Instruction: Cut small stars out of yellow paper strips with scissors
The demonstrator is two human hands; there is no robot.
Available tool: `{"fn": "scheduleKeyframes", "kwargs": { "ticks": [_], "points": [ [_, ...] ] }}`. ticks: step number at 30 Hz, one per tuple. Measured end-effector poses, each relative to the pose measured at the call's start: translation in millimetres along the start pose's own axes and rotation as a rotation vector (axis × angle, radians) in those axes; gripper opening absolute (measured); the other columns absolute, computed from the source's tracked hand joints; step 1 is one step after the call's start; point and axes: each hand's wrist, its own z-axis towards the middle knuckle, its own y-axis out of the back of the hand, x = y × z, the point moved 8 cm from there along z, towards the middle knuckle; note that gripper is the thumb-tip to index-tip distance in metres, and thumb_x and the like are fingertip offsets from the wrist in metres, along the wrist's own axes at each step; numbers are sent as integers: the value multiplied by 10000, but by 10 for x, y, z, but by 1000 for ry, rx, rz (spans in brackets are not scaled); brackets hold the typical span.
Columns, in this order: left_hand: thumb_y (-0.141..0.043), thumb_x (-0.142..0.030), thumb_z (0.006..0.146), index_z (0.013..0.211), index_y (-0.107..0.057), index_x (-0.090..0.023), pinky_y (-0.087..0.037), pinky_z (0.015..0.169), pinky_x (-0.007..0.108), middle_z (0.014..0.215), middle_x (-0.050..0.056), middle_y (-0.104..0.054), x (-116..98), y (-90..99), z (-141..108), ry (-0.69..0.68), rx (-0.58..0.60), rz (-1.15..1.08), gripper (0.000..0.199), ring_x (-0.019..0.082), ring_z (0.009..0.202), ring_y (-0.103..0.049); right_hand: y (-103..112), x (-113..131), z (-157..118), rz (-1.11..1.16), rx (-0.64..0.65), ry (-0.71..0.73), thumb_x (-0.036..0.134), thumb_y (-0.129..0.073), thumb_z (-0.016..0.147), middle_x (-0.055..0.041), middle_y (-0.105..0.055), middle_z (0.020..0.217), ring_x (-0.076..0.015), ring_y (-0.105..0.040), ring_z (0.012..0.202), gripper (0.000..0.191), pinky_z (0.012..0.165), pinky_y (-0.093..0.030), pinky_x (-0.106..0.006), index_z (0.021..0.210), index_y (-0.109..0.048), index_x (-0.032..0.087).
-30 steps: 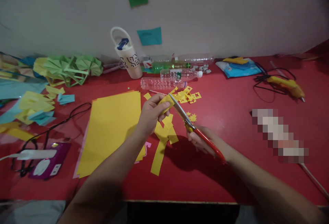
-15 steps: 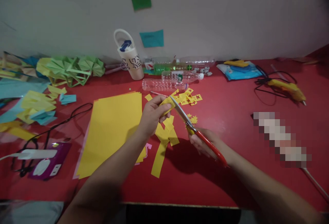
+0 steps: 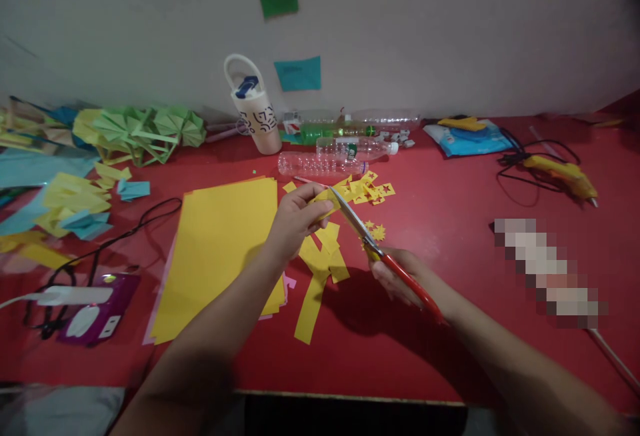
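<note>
Pinched between the thumb and fingers of my left hand (image 3: 301, 217) is a small piece of yellow paper (image 3: 329, 204). My right hand (image 3: 397, 273) is closed round the handles of red-handled scissors (image 3: 367, 239), whose blades reach up to the paper's right edge. Beneath my hands lie yellow paper strips (image 3: 313, 303) on the red table. Small yellow cut-out stars (image 3: 379, 231) rest just behind the scissors. Farther back is a heap of yellow scraps (image 3: 370, 187), some with star-shaped holes. A stack of yellow sheets (image 3: 220, 249) lies left, partly under my left forearm.
Plastic bottles (image 3: 320, 164) lie along the back, beside a white tumbler (image 3: 263, 119). Folded green paper (image 3: 145, 131) and a purple power strip (image 3: 100, 316) with cords are at left. A blue packet (image 3: 467, 137) and a yellow glue gun (image 3: 563, 175) are at right.
The whole view has shifted slightly. My hands, the scissors and the yellow paper keep nearly the same positions relative to each other.
</note>
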Motion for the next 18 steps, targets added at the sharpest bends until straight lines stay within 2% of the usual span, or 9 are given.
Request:
{"fn": "scheduleKeyframes", "kwargs": {
  "ticks": [9, 18],
  "points": [
    [-686, -251, 583, 599, -512, -186, -216, 374, 162, 414, -79, -446, -21, 19, 4, 15, 13, 43, 186, 27, 363, -356, 6, 60, 5, -42, 3, -2, 737, -577, 806, 86, -357, 497, -64, -319, 394, 563, 363, -301, -236, 650, -370, 238],
    [-687, -239, 571, 595, -521, -183, -223, 374, 152, 413, -80, -452, -28, 14, 6, 24, 18, 29, 177, 21, 360, -362, 6, -20, -2, -16, 18, -26, 633, -610, 849, 83, -359, 493, -65, -325, 403, 501, 366, -279, -237, 667, -365, 236]
  ]
}}
